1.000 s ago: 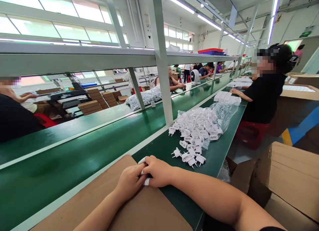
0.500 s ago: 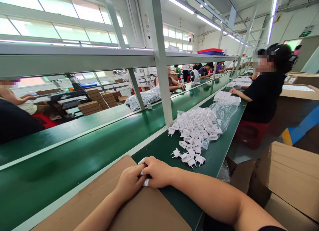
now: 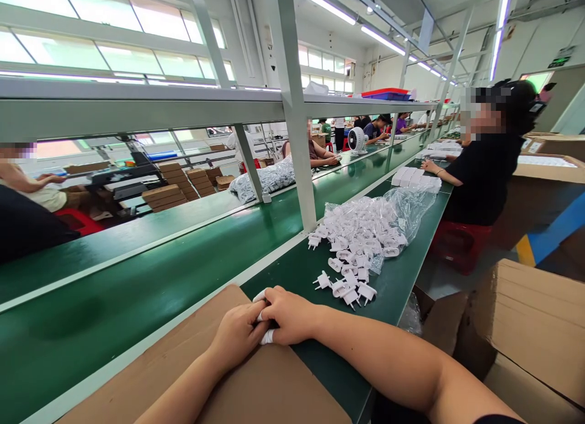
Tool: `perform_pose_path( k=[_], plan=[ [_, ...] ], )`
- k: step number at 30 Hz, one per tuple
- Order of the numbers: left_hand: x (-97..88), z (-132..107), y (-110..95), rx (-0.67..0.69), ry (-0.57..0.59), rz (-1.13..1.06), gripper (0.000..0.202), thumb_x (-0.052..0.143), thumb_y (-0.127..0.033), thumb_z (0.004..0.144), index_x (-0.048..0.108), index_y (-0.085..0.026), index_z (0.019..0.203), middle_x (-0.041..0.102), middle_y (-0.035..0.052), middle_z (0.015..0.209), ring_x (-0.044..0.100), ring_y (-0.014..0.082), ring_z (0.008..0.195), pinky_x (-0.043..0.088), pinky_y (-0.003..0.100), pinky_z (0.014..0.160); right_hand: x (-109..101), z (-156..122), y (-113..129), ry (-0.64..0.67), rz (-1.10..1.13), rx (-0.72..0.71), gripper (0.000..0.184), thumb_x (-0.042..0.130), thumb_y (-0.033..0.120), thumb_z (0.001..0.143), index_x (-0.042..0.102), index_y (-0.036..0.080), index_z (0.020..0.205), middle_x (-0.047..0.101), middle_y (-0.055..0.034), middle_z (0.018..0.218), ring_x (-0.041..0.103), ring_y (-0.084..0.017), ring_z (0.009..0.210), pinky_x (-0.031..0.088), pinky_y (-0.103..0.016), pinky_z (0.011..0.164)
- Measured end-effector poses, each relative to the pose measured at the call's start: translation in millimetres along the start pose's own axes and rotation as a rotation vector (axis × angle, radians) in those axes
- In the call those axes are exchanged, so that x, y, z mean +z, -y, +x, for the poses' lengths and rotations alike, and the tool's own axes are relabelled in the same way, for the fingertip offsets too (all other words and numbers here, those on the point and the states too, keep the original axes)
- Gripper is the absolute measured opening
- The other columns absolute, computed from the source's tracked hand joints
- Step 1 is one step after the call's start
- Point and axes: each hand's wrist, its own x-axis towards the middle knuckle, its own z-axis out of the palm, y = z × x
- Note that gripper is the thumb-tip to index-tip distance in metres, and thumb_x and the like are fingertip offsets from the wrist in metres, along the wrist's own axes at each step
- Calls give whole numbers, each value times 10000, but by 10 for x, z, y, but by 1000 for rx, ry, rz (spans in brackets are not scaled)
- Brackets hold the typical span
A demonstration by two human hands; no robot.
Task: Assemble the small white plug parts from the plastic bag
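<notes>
My left hand [image 3: 237, 334] and my right hand [image 3: 291, 316] are pressed together over a small white plastic part [image 3: 267, 335], fingers curled round it, resting on a brown cardboard sheet [image 3: 205, 381] at the near edge of the green bench. Only white bits of the part show between the fingers. Just beyond my right hand lie loose white plug pieces [image 3: 348, 287], spilling out of a clear plastic bag [image 3: 379, 223] full of the same pieces.
A green conveyor belt [image 3: 137, 290] runs along the left under a grey metal shelf frame [image 3: 297, 137]. A person in black [image 3: 484, 168] sits to the right at the bench. Cardboard boxes [image 3: 534, 326] stand at my right. Other workers sit further off.
</notes>
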Motion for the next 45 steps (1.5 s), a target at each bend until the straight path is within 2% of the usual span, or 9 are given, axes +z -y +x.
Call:
perform_pose_path(
  k=[5,14,25,31,33,35,37,40,45],
  plan=[
    [-4,7,-4,10,-2,-2,233,426,-247,893,465,-212,665,599,-8,617,510,149,559,319,258,561,-6,-5,8,2,22,3,208,765,305,808,718,161,950,508,-92,1107,465,-226,982,501,-374,863],
    [-23,13,-27,-7,1,-15,235,425,-244,874,443,-211,642,593,-6,602,494,148,543,319,264,546,-24,-8,31,16,6,23,195,759,277,800,713,173,959,490,-73,1057,457,-218,951,492,-346,827],
    [-7,5,-11,4,2,-4,242,422,-243,889,423,-209,649,596,-15,609,492,144,553,313,257,550,-11,-2,27,11,4,25,184,758,299,804,714,164,921,522,-90,1107,469,-220,945,503,-369,836],
    [14,5,13,10,-3,5,233,436,-240,888,450,-209,657,624,-5,624,517,155,568,328,261,559,-10,-5,25,9,0,-1,156,745,306,828,711,156,852,508,-107,1382,507,-245,1053,498,-390,920],
    [16,4,18,12,-8,5,229,438,-237,882,452,-208,655,627,-4,623,518,156,567,327,260,558,-11,-5,27,12,-1,0,160,744,311,832,708,160,870,505,-103,1405,512,-245,1062,496,-383,914],
    [14,3,20,12,-6,2,226,440,-233,878,447,-207,653,627,-6,623,514,155,568,327,259,559,-14,-3,31,20,-5,2,154,735,307,835,705,161,874,539,-107,1337,512,-239,1032,496,-370,882],
    [10,3,17,13,3,-3,222,438,-231,876,444,-207,655,627,-9,626,509,154,572,330,257,565,-19,1,33,28,-18,7,142,730,296,831,697,158,842,573,-103,1186,501,-225,968,490,-349,832],
    [5,2,9,-3,23,-15,211,433,-225,876,453,-208,666,632,-14,643,514,154,587,336,254,577,-24,10,33,39,-42,15,130,736,270,806,676,156,792,542,-75,997,466,-203,883,464,-314,755],
    [3,1,0,-29,41,-21,211,431,-229,871,436,-209,661,622,-18,635,505,154,582,333,253,574,-30,17,36,54,-48,15,123,728,251,797,665,147,783,504,-61,956,440,-192,857,433,-294,717]
  ],
)
